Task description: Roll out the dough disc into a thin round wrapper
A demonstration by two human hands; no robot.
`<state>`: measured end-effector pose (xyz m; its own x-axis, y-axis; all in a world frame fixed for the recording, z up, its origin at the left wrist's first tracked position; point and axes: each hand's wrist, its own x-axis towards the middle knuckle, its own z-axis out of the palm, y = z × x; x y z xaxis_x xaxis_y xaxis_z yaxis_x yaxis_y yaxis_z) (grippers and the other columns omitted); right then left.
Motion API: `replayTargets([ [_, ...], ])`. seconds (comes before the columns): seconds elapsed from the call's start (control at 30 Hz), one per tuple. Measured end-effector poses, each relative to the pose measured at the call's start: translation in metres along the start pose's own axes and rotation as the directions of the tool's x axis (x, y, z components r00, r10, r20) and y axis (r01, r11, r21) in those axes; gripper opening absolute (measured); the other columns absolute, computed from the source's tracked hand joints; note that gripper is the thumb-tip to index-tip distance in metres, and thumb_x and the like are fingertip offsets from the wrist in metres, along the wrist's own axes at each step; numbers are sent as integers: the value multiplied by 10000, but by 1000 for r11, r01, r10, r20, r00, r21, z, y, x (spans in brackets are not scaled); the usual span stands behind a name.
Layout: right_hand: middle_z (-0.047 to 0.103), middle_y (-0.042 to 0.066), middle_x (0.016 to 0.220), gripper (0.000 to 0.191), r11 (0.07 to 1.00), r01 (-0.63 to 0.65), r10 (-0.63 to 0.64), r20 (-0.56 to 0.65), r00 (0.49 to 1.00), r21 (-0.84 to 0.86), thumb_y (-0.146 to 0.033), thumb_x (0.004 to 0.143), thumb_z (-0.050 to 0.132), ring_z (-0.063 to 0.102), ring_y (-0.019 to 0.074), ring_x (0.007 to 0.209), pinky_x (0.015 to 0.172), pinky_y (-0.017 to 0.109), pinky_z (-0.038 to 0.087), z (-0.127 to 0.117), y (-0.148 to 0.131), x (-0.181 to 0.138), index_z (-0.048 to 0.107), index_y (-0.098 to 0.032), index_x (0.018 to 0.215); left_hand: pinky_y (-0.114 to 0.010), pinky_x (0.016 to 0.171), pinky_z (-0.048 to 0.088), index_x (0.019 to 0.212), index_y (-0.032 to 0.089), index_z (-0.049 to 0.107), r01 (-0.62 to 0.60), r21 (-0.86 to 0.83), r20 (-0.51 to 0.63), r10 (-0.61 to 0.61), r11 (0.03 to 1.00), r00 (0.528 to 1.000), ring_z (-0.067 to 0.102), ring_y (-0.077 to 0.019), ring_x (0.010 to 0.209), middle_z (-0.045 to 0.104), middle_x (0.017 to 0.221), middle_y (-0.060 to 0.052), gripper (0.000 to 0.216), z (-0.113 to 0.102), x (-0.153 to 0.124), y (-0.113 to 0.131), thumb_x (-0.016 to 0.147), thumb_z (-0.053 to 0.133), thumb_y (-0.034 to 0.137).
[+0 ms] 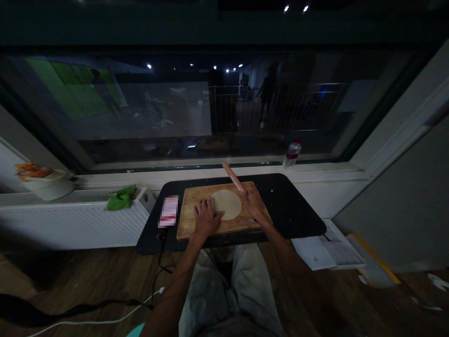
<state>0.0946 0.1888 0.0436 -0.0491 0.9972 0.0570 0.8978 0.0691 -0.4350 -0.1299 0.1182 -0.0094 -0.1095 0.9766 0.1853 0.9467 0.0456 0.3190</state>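
Observation:
A round flat disc of pale dough (228,202) lies on a wooden board (189,224) set on a small black table (294,210). My left hand (206,216) rests flat on the board with fingers spread, its fingertips touching the dough's left edge. My right hand (253,205) is closed around the near end of a wooden rolling pin (233,178), which angles away to the upper left past the dough's right edge.
A pink packet (169,210) lies on the table's left side. A plastic bottle (292,155) stands on the window sill. A green cloth (121,198) and a white bowl (47,185) sit on the radiator. Papers (324,250) and cables (105,313) lie on the wooden floor.

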Motion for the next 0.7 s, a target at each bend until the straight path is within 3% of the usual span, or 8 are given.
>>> replayTargets([
  [0.23, 871, 111, 1199, 585, 996, 14, -18, 37, 999, 91, -448, 1251, 279, 823, 250, 1117, 874, 273, 552, 3, 4, 6, 798, -186, 1325, -705, 1345, 323, 1776, 161, 333, -21, -43, 34, 23, 999, 999, 463, -431, 1645, 562, 1711, -268, 811, -13, 3, -7, 1091, 597, 506],
  [0.37, 868, 105, 1135, 595, 988, 42, -45, 19, 999, 151, -467, 1251, 264, 817, 237, 1028, 820, 269, 553, 8, 5, 5, 787, -187, 1293, -675, 1356, 331, 1766, 116, 348, -2, -84, 6, 3, 996, 1000, 492, -413, 1629, 573, 1694, -286, 760, -11, -2, -9, 1127, 523, 489],
  [0.47, 860, 108, 1134, 543, 976, 55, -57, 6, 998, 209, -459, 1240, 315, 812, 234, 1030, 836, 268, 554, 11, 6, 2, 784, -187, 1254, -660, 1351, 348, 1760, 89, 345, -10, -95, -30, 7, 995, 1000, 493, -431, 1623, 553, 1701, -301, 853, -7, -11, -12, 1096, 585, 568],
  [0.57, 858, 110, 1096, 535, 961, 51, -58, 19, 998, 271, -454, 1228, 329, 808, 236, 1009, 829, 274, 557, 14, 6, -3, 789, -181, 1201, -674, 1369, 312, 1779, 125, 303, -105, -82, -16, 104, 991, 994, 451, -431, 1657, 514, 1744, -282, 1007, -5, -19, -17, 1018, 706, 648],
  [0.7, 853, 121, 1102, 508, 939, 23, -44, 54, 998, 344, -475, 1213, 374, 805, 248, 1019, 843, 289, 569, 18, 7, -9, 783, -175, 1179, -679, 1370, 304, 1786, 151, 286, -117, -29, 14, 118, 993, 993, 452, -426, 1658, 519, 1748, -270, 1034, -12, -21, -27, 999, 752, 634],
])
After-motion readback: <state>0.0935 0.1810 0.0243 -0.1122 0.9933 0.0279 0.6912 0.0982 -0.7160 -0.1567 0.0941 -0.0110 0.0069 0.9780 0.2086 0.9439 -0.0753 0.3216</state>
